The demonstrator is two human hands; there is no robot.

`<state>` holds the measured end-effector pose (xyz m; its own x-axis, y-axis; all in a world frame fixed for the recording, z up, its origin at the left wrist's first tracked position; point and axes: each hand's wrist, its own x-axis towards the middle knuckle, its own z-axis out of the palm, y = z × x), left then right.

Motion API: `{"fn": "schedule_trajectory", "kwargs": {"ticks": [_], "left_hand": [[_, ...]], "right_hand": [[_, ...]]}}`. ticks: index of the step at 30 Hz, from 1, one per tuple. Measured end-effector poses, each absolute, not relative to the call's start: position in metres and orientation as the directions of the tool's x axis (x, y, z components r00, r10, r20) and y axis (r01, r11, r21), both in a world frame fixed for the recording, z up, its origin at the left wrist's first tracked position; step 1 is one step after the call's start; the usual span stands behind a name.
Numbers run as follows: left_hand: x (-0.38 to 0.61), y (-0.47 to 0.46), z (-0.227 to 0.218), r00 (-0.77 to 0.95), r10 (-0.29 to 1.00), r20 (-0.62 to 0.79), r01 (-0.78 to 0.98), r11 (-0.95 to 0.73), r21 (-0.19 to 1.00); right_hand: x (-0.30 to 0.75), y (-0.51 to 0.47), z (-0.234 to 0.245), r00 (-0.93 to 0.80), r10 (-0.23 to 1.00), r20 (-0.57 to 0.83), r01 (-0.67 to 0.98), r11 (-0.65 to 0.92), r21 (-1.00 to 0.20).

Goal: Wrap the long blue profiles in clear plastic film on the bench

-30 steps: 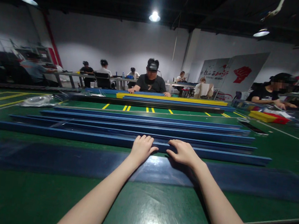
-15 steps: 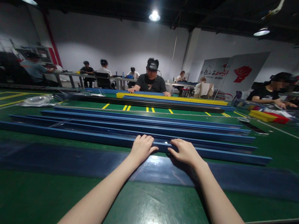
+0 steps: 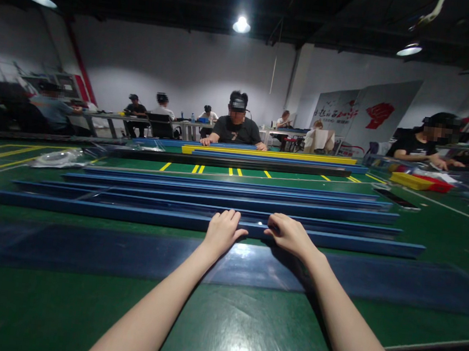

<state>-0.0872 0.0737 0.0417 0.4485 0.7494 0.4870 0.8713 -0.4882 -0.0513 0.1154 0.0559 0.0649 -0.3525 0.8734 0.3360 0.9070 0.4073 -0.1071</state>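
A long blue channel strip (image 3: pixel 109 212) lies crosswise on the green table, nearest to me among several similar ones. My left hand (image 3: pixel 222 232) is closed over its upper edge, with the fingers on the far side and the thumb on the near face. To the right, my right hand (image 3: pixel 290 235) grips the same strip, its fingers curled behind the edge and its thumb in front. The fingertips of both hands are partly hidden by the strip. Between the strip and my forearms, a flat, see-through bluish sheet (image 3: pixel 104 252) lies along the table.
More blue strips (image 3: pixel 256 204) lie parallel behind. Farther off are a yellow strip (image 3: pixel 295 157) and a dark strip (image 3: pixel 227 162). A co-worker (image 3: pixel 236 128) sits opposite, hands on the far strips. A phone (image 3: pixel 397 200) and yellow tray (image 3: pixel 410 181) are at right, a clear bundle (image 3: pixel 58 157) at left.
The fingers of my right hand have curled in more and its knuckles have risen slightly. My left hand stays almost in place on the strip.
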Motion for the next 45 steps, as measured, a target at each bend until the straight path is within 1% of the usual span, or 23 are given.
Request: {"fn": "schedule_trajectory", "kwargs": {"ticks": [8, 17, 22, 25, 31, 34, 40, 45], "left_hand": [[-0.087, 0.074, 0.044, 0.419, 0.783, 0.461, 0.873, -0.487, 0.035], [-0.088, 0.075, 0.047, 0.383, 0.809, 0.446, 0.874, -0.474, 0.109], [-0.088, 0.077, 0.045, 0.360, 0.818, 0.449, 0.879, -0.459, 0.132], [-0.089, 0.077, 0.043, 0.370, 0.807, 0.460, 0.878, -0.466, 0.111], [-0.090, 0.076, 0.042, 0.443, 0.769, 0.461, 0.867, -0.498, -0.002], [-0.091, 0.075, 0.043, 0.449, 0.755, 0.477, 0.865, -0.502, -0.019], [-0.091, 0.074, 0.044, 0.443, 0.749, 0.492, 0.866, -0.499, -0.020], [-0.091, 0.075, 0.043, 0.453, 0.757, 0.471, 0.872, -0.486, -0.057]], "right_hand": [[0.115, 0.057, 0.065, -0.355, 0.876, 0.325, 0.899, 0.415, -0.137], [0.115, 0.056, 0.065, -0.359, 0.871, 0.336, 0.900, 0.419, -0.124], [0.115, 0.057, 0.065, -0.362, 0.869, 0.337, 0.900, 0.420, -0.116], [0.116, 0.056, 0.066, -0.369, 0.866, 0.339, 0.899, 0.424, -0.105], [0.115, 0.055, 0.069, -0.367, 0.870, 0.330, 0.904, 0.417, -0.092], [0.118, 0.055, 0.071, -0.349, 0.882, 0.318, 0.911, 0.399, -0.106], [0.141, 0.052, 0.076, -0.256, 0.925, 0.283, 0.949, 0.296, -0.112], [0.155, 0.050, 0.076, -0.172, 0.949, 0.266, 0.975, 0.203, -0.094]]}}
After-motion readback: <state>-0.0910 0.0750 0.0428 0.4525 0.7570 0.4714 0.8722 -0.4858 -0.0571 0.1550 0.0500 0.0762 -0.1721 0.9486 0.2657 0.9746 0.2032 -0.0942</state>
